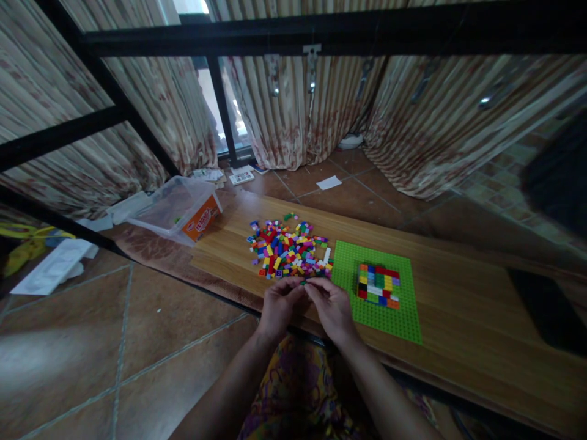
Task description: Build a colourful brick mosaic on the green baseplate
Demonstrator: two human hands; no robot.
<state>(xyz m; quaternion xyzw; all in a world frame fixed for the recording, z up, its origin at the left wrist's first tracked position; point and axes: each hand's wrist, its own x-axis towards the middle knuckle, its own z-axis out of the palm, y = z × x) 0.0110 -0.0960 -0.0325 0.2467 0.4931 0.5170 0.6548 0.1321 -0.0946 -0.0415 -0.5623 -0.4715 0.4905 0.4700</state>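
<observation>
My left hand [280,304] and my right hand [332,307] meet at the near edge of a low wooden board [458,305], fingers curled and pinched together on a small brick [303,282] that I can barely make out. Just beyond them lies a heap of small coloured bricks [288,246]. To the right sits a green baseplate [380,287] with a block of multicoloured bricks [378,285] built on it.
A clear plastic tub [177,211] with an orange label lies tipped at the board's left end. Papers [241,176] lie on the tiled floor by striped curtains [293,110]. A black metal frame [321,33] crosses overhead. A dark object [543,305] rests on the board at far right.
</observation>
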